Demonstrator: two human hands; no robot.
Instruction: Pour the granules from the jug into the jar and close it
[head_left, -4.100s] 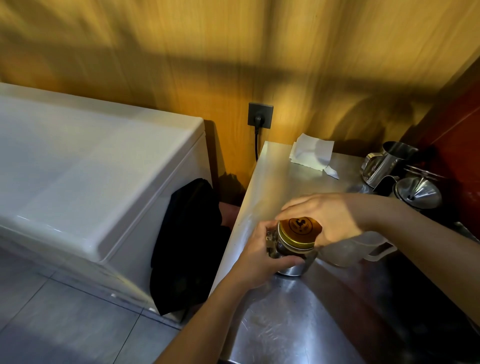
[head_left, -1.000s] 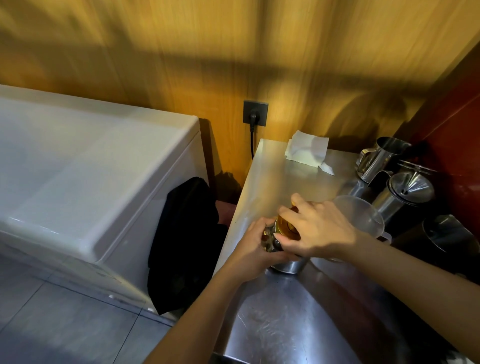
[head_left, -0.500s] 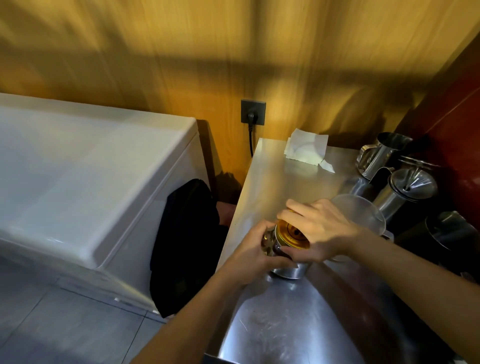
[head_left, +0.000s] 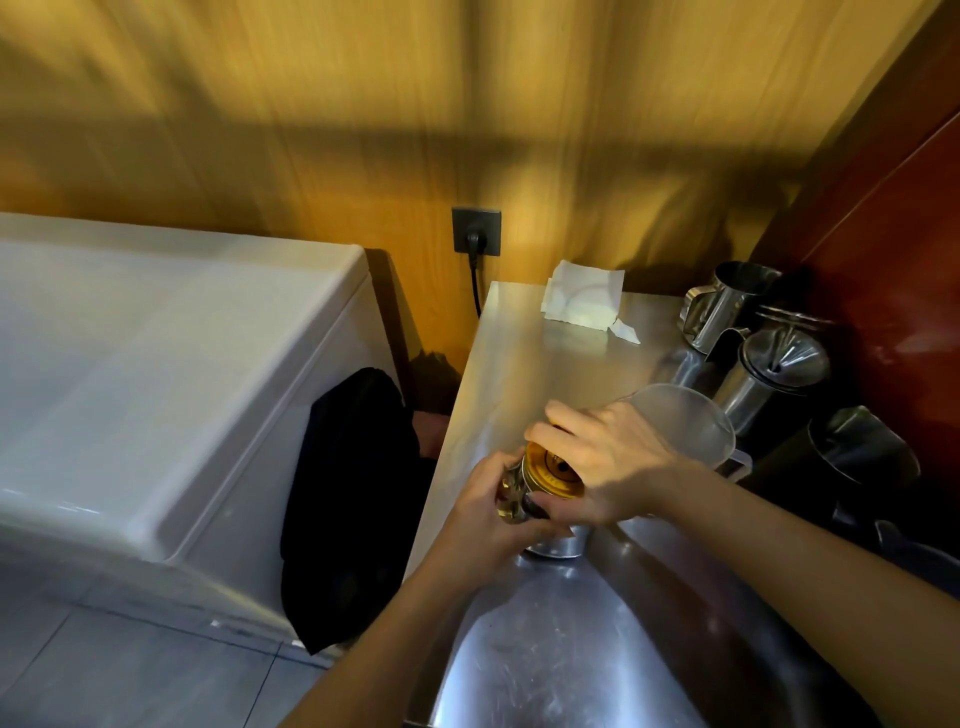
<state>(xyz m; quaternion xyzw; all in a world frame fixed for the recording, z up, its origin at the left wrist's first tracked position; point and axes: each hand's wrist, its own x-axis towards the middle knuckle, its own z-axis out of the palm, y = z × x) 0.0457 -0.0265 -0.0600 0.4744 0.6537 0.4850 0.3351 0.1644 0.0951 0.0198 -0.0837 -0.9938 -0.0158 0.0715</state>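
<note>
A small jar (head_left: 556, 545) with a metal base stands on the steel counter (head_left: 545, 649) near its left edge. My left hand (head_left: 493, 512) wraps around the jar's body from the left. My right hand (head_left: 608, 462) grips the gold lid (head_left: 550, 470) from above and the right; the lid sits on the jar's mouth, tilted toward me. The clear plastic jug (head_left: 691, 421) stands upright just behind my right hand and looks empty. My hands hide the jar's contents.
Steel pitchers (head_left: 727, 306) and a cup holding a metal funnel (head_left: 779, 369) crowd the counter's right side by the red wall. A folded white paper (head_left: 582, 301) lies at the back. A white chest appliance (head_left: 156, 389) and a black cloth (head_left: 353, 509) are left of the counter.
Over the last second my right hand has turned on the lid, its fingers shifting round the rim. My left hand has kept its hold on the jar. The jug has stayed put.
</note>
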